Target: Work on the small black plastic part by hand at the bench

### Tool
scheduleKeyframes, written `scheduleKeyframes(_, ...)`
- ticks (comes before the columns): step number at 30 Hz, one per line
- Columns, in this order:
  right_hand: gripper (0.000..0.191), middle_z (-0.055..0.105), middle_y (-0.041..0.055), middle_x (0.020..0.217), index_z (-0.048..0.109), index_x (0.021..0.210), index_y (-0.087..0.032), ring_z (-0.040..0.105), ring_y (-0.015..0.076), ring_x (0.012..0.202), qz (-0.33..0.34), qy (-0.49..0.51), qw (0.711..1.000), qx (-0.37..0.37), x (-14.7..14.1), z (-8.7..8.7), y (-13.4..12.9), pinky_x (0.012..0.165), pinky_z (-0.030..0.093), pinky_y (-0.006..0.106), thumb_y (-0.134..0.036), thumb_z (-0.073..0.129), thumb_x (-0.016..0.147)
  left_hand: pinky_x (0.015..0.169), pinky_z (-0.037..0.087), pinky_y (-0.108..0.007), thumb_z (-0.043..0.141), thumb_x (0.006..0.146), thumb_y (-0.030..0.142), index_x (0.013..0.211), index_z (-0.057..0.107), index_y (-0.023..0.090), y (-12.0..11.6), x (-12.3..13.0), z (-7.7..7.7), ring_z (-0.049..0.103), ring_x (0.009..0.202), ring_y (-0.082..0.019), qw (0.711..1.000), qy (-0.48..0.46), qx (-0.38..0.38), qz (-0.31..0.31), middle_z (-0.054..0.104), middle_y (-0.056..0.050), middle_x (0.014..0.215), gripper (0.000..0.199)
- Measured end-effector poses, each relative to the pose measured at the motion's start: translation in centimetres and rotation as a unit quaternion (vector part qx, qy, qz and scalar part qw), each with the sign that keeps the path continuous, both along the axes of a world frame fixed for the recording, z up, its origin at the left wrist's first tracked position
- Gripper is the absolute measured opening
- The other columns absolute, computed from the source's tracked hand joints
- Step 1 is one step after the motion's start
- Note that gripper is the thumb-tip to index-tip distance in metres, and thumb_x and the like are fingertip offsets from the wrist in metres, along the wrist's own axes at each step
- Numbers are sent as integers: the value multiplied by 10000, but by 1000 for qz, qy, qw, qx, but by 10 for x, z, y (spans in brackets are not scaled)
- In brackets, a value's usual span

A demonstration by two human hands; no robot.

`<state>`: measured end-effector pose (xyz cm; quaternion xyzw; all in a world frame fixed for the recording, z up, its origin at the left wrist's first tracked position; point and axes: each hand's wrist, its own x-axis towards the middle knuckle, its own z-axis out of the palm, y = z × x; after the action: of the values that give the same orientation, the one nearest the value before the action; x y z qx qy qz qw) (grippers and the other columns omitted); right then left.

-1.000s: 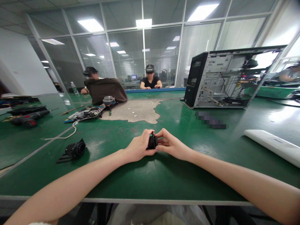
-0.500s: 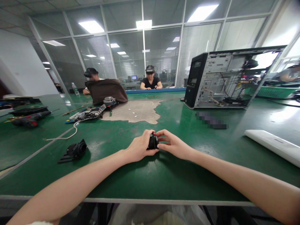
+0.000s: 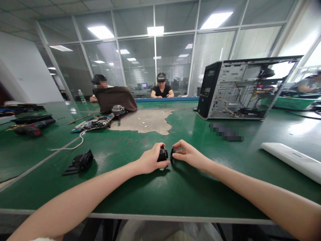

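My left hand (image 3: pixel 151 159) is closed around a small black part (image 3: pixel 163 154) over the green table (image 3: pixel 140 197). A thin round black piece (image 3: pixel 172 154) is pinched between the thumb and fingers of my right hand (image 3: pixel 188 155). A narrow gap separates the two black pieces. Left of my hands, another black part with a round opening (image 3: pixel 81 161) lies on the table.
An open computer case (image 3: pixel 235 88) stands at the back right, near a white panel (image 3: pixel 293 159). Circuit boards (image 3: pixel 94 123) and a brown cloth (image 3: pixel 115 98) lie back left. Two people sit across the table; another is far right.
My right hand has moved slightly right, and the round black piece in it is now apart from the black part in my left hand.
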<state>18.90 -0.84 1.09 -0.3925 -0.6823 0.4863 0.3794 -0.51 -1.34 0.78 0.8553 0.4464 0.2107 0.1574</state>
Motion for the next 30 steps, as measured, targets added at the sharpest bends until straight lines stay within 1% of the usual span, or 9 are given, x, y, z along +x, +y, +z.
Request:
scheduleKeyframes(3, 275, 602, 19, 846, 496, 845, -171, 600, 155, 747, -12, -2, 1000, 4, -1, -3, 5, 724, 473, 345, -215, 685, 650, 812, 455, -416, 555, 739, 419, 1195, 298, 191, -1, 0, 0, 578, 951, -272, 1000, 11, 1, 4, 543, -96, 1088, 571)
scheduleKeyframes(8, 292, 654, 42, 830, 540, 801, -150, 629, 188, 809, 16, 8, 1000, 11, -14, -5, 5, 791, 481, 350, -296, 709, 612, 821, 459, -427, 595, 700, 470, 1292, 184, 254, -7, 3, 4, 547, 1024, -287, 999, 25, 39, -23, 470, -91, 1201, 752)
scheduleKeyframes(11, 307, 663, 38, 808, 541, 782, -156, 634, 195, 801, 18, 3, 1000, 16, -17, -6, 3, 782, 483, 349, -340, 713, 606, 812, 466, -383, 544, 751, 443, 1239, 268, 292, -13, 6, 5, 560, 986, -243, 998, 29, 54, -33, 485, -46, 1151, 580)
scheduleKeyframes(14, 269, 652, 33, 760, 526, 754, -160, 629, 193, 750, 22, -17, 999, 21, -17, -9, 2, 713, 491, 339, -353, 682, 649, 767, 472, -337, 493, 780, 398, 1136, 354, 273, -14, 7, 6, 580, 900, -209, 997, 39, 58, -18, 508, -25, 1075, 402)
scheduleKeyframes(17, 257, 634, 38, 814, 526, 846, -158, 613, 177, 756, 18, -35, 999, 37, -15, -12, 3, 693, 484, 318, -326, 648, 693, 737, 460, -315, 499, 756, 384, 1078, 385, 268, -1, -5, 11, 575, 848, -197, 995, 87, 49, -5, 514, -13, 1047, 361)
scheduleKeyframes(20, 245, 608, 32, 843, 527, 906, -159, 594, 153, 743, 8, -53, 997, 58, -12, -14, 5, 682, 467, 291, -304, 615, 729, 787, 427, -321, 538, 700, 307, 1047, 421, 247, 29, -44, 25, 549, 888, -209, 991, 124, 33, 27, 522, -17, 1039, 371)
scheduleKeyframes(24, 183, 599, 9, 720, 556, 864, -155, 582, 143, 679, 19, -81, 994, 65, -11, -13, 6, 630, 452, 267, -281, 605, 740, 749, 423, -303, 534, 661, 244, 944, 466, 182, 60, -131, 47, 537, 821, -204, 985, 151, -5, 81, 548, -33, 909, 298)
scheduleKeyframes(27, 164, 602, 8, 696, 562, 859, -155, 580, 141, 662, 24, -94, 993, 66, -12, -13, 5, 612, 447, 260, -268, 598, 745, 702, 432, -278, 535, 664, 269, 870, 470, 157, 56, -193, 52, 533, 791, -202, 977, 161, -38, 135, 548, -31, 845, 244)
scheduleKeyframes(30, 156, 608, 12, 700, 567, 854, -155, 578, 142, 661, 26, -102, 992, 70, -12, -13, 6, 609, 442, 259, -262, 595, 745, 676, 441, -261, 501, 720, 352, 909, 474, 137, 38, -234, 49, 544, 770, -195, 969, 162, -63, 176, 559, -27, 853, 288)
